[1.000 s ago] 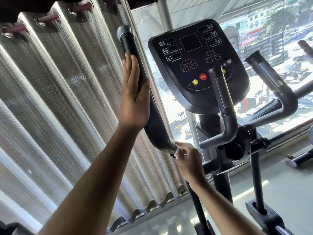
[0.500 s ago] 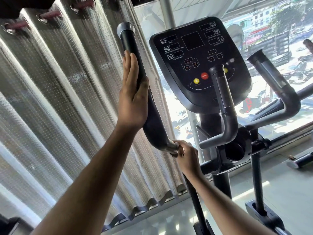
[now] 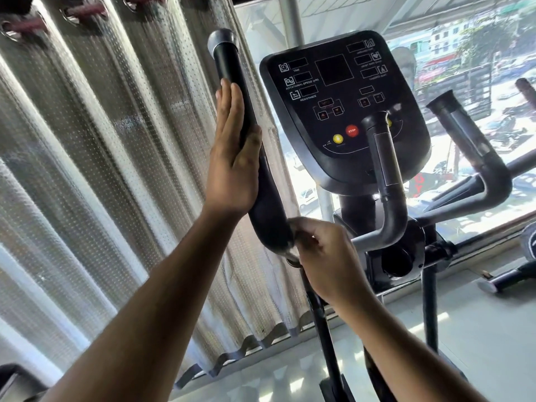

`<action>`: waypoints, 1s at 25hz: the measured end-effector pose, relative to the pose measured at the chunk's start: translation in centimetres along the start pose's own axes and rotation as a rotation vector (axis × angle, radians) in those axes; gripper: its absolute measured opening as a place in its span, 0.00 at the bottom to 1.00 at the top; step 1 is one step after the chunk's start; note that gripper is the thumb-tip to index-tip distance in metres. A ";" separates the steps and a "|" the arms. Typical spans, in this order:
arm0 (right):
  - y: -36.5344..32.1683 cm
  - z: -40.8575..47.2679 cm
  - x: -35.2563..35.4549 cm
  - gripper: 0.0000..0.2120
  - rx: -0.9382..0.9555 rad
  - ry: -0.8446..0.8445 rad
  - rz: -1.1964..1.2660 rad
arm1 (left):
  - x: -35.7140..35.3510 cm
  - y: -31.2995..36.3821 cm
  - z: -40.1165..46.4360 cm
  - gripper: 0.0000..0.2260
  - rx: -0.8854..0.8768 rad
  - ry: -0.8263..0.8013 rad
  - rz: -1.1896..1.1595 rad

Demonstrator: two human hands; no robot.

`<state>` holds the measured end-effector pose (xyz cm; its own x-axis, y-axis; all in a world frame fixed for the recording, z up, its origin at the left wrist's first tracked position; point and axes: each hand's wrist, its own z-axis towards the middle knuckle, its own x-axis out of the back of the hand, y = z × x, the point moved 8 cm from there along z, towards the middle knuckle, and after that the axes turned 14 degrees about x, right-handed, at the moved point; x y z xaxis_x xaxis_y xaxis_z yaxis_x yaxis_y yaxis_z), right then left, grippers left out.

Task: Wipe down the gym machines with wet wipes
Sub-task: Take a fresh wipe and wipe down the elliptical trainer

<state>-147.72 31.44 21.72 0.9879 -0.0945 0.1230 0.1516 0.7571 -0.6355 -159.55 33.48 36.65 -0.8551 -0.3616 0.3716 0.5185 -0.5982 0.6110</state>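
Note:
A black elliptical machine stands before me, with its console (image 3: 342, 82) at centre. My left hand (image 3: 235, 163) lies flat along the machine's tall left handle (image 3: 229, 62), fingers straight and the thumb resting on the handle's front. My right hand (image 3: 327, 256) is curled round the lower bend of that handle, where the black grip meets a metal tube. The wet wipe is hidden under those fingers.
A silvery pleated curtain (image 3: 101, 140) hangs close on the left. The short grey inner handle (image 3: 385, 169) and the right handle (image 3: 464, 134) stand to the right. A window (image 3: 478, 53) lies behind, pale floor (image 3: 478, 329) below, and another machine's foot (image 3: 510, 277) at far right.
My right hand has slid a little up onto the handle's bend, and the white bit of wipe seen a second ago is now covered. My left hand has stayed flat on the handle.

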 end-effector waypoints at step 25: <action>13.0 -8.9 -8.2 0.09 -0.159 -0.147 -0.269 | -4.5 -29.0 -11.2 0.24 0.451 -0.278 -0.192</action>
<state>-153.52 36.30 5.73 0.8982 -0.1747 0.4034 0.4209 0.6065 -0.6746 -170.75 44.45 9.42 -0.9333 -0.0376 0.3570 0.3548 -0.2477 0.9015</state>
